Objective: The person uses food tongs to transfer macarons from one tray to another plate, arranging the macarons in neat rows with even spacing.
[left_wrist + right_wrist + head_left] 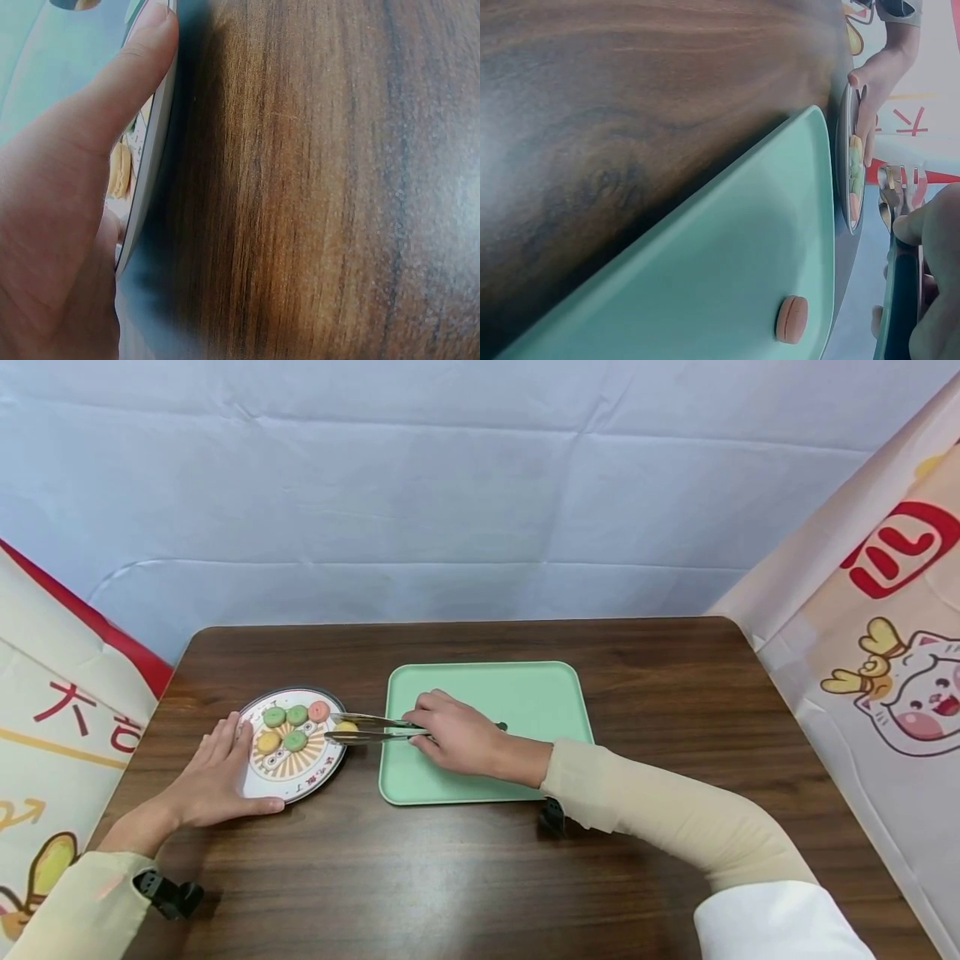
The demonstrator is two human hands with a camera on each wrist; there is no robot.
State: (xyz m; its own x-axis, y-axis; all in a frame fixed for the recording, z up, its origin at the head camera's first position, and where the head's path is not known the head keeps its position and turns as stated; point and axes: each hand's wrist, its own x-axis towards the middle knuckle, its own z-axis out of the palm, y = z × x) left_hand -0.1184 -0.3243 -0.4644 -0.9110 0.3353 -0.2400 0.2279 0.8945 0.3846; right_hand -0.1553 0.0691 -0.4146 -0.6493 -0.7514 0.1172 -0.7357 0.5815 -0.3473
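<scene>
My left hand rests along the left rim of a round printed plate, fingers straight and thumb at the near edge. On the plate lie green macarons, a pink macaron and a yellow macaron. My right hand grips metal tongs above a mint-green tray. Their tips reach over the plate's right edge, where another yellow macaron shows between the arms; whether they squeeze it I cannot tell. An orange-brown macaron sits on the tray in the right wrist view.
Plate and tray stand side by side on a dark wooden table. A pale cloth hangs behind the table's far edge. Printed sheets hang at both sides.
</scene>
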